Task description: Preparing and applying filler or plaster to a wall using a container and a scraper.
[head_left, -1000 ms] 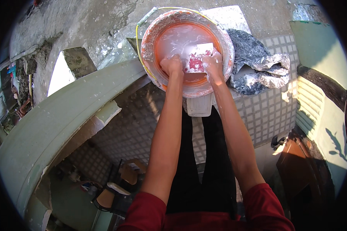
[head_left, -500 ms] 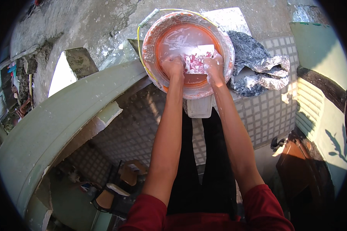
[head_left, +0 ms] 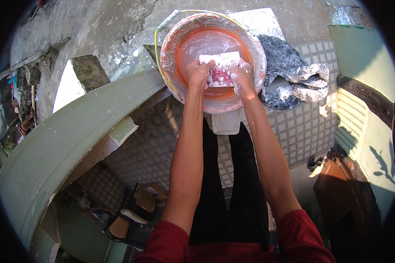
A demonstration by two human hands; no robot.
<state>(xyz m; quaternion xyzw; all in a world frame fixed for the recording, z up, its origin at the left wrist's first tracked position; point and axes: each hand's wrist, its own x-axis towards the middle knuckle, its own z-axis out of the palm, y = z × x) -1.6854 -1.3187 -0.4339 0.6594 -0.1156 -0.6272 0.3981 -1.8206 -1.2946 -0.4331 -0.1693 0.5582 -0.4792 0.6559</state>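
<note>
Both hands hold a flat, roughly rectangular red piece point(head_left: 222, 79), smeared with white paste and pale along its far edge, over the orange bucket point(head_left: 169, 90). My left hand point(head_left: 199, 73) is closed on its left side, with the thumb on top. On the opposite side, my right hand point(head_left: 241, 75) grips it, fingers coated in white. Cloudy pinkish water point(head_left: 210, 41) fills the bucket below them. White crust covers the bucket's rim, and its yellow wire handle point(head_left: 158, 61) hangs at the left.
A crumpled, paste-smeared dark bag point(head_left: 289, 72) lies right of the bucket. A clear plastic container point(head_left: 226, 122) is at its near side. A pale green curved wall point(head_left: 87, 116) runs along the left. Further down stand a brown wooden piece of furniture point(head_left: 338, 188) and a chair point(head_left: 119, 227).
My hands have tilted the red piece, so its white far edge shows wider and flatter. The left hand has shifted slightly right, its thumb now on top of the piece.
</note>
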